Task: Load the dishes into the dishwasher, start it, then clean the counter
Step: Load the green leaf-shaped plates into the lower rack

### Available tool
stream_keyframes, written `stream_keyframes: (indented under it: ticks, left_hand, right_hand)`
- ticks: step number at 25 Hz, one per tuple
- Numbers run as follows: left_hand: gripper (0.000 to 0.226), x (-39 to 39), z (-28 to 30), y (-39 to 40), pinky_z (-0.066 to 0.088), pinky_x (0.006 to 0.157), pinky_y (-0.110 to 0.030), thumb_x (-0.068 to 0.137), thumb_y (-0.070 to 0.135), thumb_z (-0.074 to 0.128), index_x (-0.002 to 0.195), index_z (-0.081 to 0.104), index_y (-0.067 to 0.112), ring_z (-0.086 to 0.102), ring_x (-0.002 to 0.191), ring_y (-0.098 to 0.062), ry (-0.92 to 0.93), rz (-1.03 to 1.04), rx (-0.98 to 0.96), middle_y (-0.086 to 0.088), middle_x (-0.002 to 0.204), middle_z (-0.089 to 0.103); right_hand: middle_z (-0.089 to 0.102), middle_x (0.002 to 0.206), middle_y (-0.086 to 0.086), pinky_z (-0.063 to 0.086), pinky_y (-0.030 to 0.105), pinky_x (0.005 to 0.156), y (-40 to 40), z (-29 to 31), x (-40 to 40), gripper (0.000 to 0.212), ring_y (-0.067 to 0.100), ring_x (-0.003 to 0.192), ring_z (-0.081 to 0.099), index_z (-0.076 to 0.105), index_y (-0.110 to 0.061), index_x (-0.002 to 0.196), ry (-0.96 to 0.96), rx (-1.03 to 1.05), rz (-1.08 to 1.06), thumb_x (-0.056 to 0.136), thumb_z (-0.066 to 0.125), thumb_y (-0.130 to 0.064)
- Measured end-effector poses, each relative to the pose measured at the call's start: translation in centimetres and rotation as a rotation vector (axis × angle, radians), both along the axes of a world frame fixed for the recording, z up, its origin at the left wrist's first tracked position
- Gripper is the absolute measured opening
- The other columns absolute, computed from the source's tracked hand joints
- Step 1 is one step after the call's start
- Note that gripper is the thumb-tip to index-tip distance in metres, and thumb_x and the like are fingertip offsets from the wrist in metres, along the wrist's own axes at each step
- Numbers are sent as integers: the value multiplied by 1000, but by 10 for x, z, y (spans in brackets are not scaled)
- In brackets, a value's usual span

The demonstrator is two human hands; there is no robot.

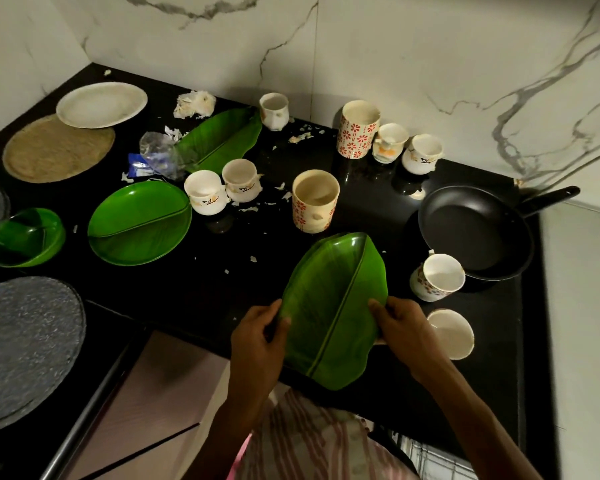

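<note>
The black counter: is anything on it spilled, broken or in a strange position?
Yes. White scraps lie scattered over the counter, thickest near the back wall, with a crumpled plastic wrapper beside a leaf-shaped plate. One mug leans tilted against the frying pan. No dish looks broken.

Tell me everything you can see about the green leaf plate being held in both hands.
The leaf plate is glossy green, probably plastic, molded like a banana leaf with a raised midrib, fine veins and a pointed tip. It looks empty. It is tilted up toward the camera, over the near edge of the black counter. The left hand grips its left edge, the right hand its right edge.
</note>
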State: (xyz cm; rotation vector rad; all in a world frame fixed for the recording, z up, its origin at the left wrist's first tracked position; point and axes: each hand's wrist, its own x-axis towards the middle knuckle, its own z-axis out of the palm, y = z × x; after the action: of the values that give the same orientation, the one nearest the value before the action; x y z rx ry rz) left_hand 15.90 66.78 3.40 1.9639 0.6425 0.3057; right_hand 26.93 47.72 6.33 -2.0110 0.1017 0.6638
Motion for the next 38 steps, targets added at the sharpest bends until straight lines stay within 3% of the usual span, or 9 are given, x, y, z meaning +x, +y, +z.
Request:
stream_keyframes:
  ticks: [5, 8, 10, 14, 19, 25, 29, 33, 38]
  left_hand:
    - [31, 11, -5, -2, 41, 73, -1, 87, 7, 68, 118, 66, 2, 59, 81, -4, -29, 36, 118, -1, 99, 57]
    - [32, 12, -13, -3, 48, 77, -16, 90, 14, 66, 120, 65, 2, 61, 87, -19, -17, 3, 188, -4, 102, 57]
    - [33, 11, -16, -2, 50, 76, -28, 91, 16, 64, 120, 64, 1, 60, 88, -21, 2, -16, 236, -8, 102, 57]
    - [33, 10, -17, -2, 45, 74, -24, 90, 13, 65, 120, 64, 0, 58, 88, -18, 22, -33, 265, -6, 101, 54]
    - [34, 9, -23, -2, 46, 73, -23, 90, 18, 66, 120, 64, 2, 56, 89, -17, 35, -58, 286, -3, 102, 51]
    - [43, 39, 7, 42, 55, 71, -39, 87, 40, 58, 111, 70, 7, 63, 77, -24, -3, -126, 366, -8, 95, 62]
    - [21, 135, 72, 134, 52, 65, -33, 91, 24, 61, 90, 71, 6, 61, 66, -19, -146, -48, 528, -8, 79, 67]
    - [29, 248, 70, 211, 42, 61, -35, 84, 25, 56, 65, 62, 3, 56, 62, -28, 150, -154, 583, -16, 64, 59]
    - [32, 303, 46, 222, 49, 72, -44, 81, 25, 73, 78, 62, -6, 64, 84, -42, 422, -311, 639, -29, 89, 66]
  right_hand:
    - [73, 71, 11, 60, 36, 60, 6, 7, 10, 29, 22, 56, 72, 63, -1, 89, 3, -125, 65, 100, 52, -26]
    - [67, 64, 10, 45, 16, 44, 12, 11, 13, 36, 12, 44, 66, 53, -4, 83, -27, -362, 206, 102, 45, -33]
    - [64, 53, 7, 44, 16, 47, 16, 10, 15, 41, 12, 43, 64, 50, -9, 75, -106, -493, 296, 103, 40, -38]
    - [65, 65, 12, 54, 33, 69, 20, 1, 19, 43, 29, 67, 69, 45, -15, 70, -184, -586, 359, 102, 36, -41]
    - [67, 77, 17, 51, 36, 71, 20, -6, 19, 40, 34, 78, 68, 45, -14, 76, -214, -641, 335, 101, 36, -45]
    - [55, 75, 3, 38, 29, 62, 17, 2, 13, 34, 28, 82, 66, 45, -16, 81, -213, -637, 357, 101, 40, -44]
    - [54, 68, -8, 35, 19, 49, 8, 16, 1, 32, 7, 60, 55, 52, -18, 79, -302, -557, 328, 97, 51, -44]
    - [62, 61, -6, 49, 25, 53, 4, 25, -12, 21, 5, 54, 59, 62, -22, 81, -330, -385, 270, 92, 60, -39]
    - [64, 59, -3, 53, 34, 49, 3, 30, -27, 21, 10, 51, 62, 63, -28, 82, -363, -162, 198, 86, 56, -47]
